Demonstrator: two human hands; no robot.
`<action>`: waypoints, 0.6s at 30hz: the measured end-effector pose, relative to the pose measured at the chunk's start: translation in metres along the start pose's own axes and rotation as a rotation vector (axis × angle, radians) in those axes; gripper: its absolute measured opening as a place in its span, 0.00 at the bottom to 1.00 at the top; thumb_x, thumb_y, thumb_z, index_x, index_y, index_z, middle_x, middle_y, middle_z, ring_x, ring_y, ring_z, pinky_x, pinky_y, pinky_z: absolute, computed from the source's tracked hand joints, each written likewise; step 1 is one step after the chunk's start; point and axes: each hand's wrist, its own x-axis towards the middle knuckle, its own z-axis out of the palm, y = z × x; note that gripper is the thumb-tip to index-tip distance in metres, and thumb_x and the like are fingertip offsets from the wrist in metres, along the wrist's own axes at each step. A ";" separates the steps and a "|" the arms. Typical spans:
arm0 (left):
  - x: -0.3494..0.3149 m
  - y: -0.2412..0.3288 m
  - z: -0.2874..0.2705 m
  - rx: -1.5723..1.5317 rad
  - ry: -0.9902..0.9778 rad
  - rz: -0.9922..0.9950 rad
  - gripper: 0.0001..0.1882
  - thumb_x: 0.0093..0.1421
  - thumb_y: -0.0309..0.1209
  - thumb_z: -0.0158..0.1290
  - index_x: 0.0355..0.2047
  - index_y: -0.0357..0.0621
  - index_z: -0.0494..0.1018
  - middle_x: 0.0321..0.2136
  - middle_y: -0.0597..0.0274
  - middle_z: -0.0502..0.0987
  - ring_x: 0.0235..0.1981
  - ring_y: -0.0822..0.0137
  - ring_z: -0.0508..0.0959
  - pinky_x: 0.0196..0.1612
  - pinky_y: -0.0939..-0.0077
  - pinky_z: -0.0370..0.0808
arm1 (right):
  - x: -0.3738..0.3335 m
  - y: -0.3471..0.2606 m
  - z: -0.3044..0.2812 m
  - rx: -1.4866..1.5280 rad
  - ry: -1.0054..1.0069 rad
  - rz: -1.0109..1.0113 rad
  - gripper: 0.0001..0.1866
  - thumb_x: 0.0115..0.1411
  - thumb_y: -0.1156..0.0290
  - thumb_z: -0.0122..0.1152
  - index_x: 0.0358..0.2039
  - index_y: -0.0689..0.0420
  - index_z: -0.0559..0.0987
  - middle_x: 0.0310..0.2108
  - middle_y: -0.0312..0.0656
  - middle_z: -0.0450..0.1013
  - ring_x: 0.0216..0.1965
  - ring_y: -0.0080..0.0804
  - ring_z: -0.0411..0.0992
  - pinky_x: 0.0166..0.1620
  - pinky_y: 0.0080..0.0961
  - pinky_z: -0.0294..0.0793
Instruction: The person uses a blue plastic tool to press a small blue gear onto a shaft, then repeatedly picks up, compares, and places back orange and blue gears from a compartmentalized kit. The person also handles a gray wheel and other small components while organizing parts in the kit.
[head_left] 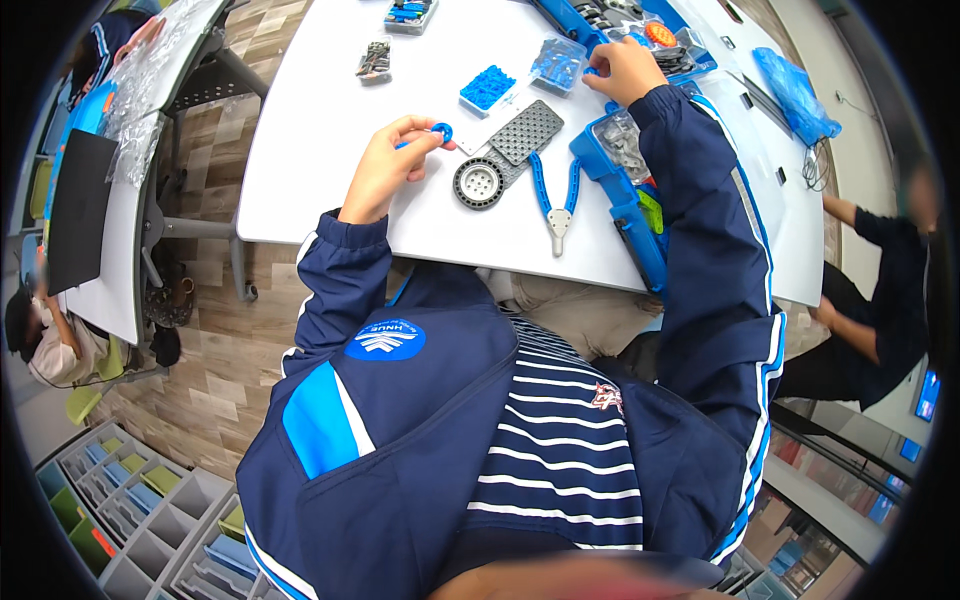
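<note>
Over the left part of the white table, my left hand is closed on a small blue ring-shaped piece between thumb and fingers. My right hand pinches at the edge of a clear box of blue pieces; a bit of blue shows at its fingertips, too small to name. Between my hands lies a grey perforated plate with a black-tyred wheel at its near end. Blue-handled pliers rest to the right of the wheel.
A small box of bright blue pegs sits beyond the plate. Farther left stands a box of metal parts. An open blue case borders my right arm. A blue plastic bag lies far right; a seated person is beyond the table.
</note>
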 end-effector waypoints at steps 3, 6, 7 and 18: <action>0.004 0.010 0.009 -0.138 -0.030 0.067 0.19 0.67 0.30 0.54 0.54 0.32 0.73 0.38 0.60 0.83 0.20 0.86 0.60 0.25 0.86 0.60 | -0.007 -0.009 0.002 -0.107 -0.035 0.011 0.15 0.52 0.54 0.72 0.33 0.51 0.86 0.30 0.33 0.81 0.46 0.36 0.73 0.50 0.39 0.69; 0.012 0.017 0.014 -0.219 -0.052 0.126 0.21 0.68 0.30 0.52 0.58 0.32 0.72 0.36 0.59 0.81 0.19 0.86 0.57 0.24 0.86 0.59 | -0.005 -0.024 0.015 -0.125 -0.151 0.046 0.16 0.51 0.51 0.73 0.33 0.49 0.87 0.34 0.36 0.82 0.48 0.38 0.73 0.56 0.40 0.62; 0.014 0.018 0.015 -0.260 -0.052 0.124 0.21 0.68 0.30 0.53 0.59 0.33 0.72 0.36 0.59 0.81 0.19 0.86 0.57 0.24 0.86 0.59 | -0.004 -0.027 0.016 -0.144 -0.144 0.088 0.17 0.52 0.51 0.73 0.33 0.49 0.87 0.35 0.38 0.82 0.49 0.39 0.73 0.56 0.41 0.62; 0.054 0.047 0.015 -0.235 0.053 0.274 0.19 0.66 0.33 0.62 0.52 0.37 0.72 0.32 0.64 0.77 0.19 0.86 0.60 0.24 0.87 0.59 | -0.125 -0.148 -0.038 0.121 -0.084 0.000 0.22 0.57 0.53 0.70 0.41 0.59 0.80 0.43 0.48 0.75 0.45 0.45 0.76 0.40 0.39 0.81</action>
